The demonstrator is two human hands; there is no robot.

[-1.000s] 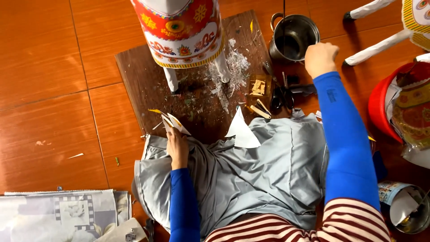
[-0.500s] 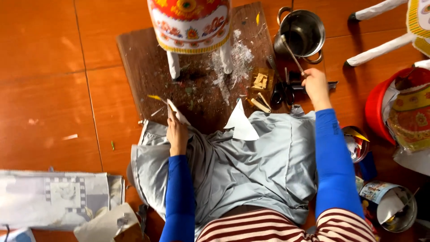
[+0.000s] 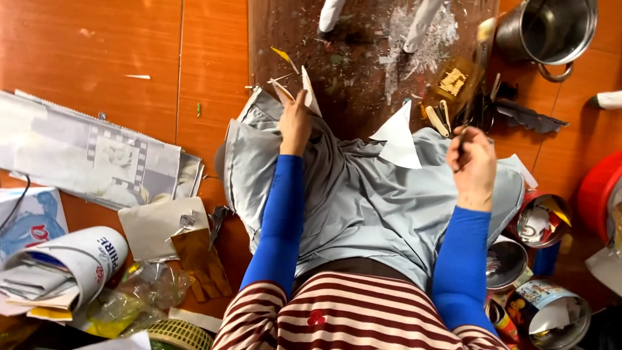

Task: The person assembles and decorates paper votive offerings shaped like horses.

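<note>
My left hand (image 3: 295,123) holds a small white folded paper piece (image 3: 307,91) at the near edge of a dark, paint-spattered wooden board (image 3: 350,71). My right hand (image 3: 473,165) grips the thin handle of a brush (image 3: 476,71), whose blurred tip points up toward a steel pot (image 3: 547,29) at the top right. A grey cloth (image 3: 363,194) covers my lap, with a white paper triangle (image 3: 396,139) lying on it between my hands. Both arms wear blue sleeves.
Newspaper (image 3: 91,155) and a roll of papers (image 3: 58,266) lie on the orange floor at left, with brown card scraps (image 3: 197,259). Several open tins (image 3: 547,314) stand at the right by a red tub (image 3: 599,191). Small tools (image 3: 499,110) lie beside the board.
My right hand has drawn back from the steel pot toward my lap, bringing the brush with it. The view has tilted down and right; my left hand keeps the paper piece.
</note>
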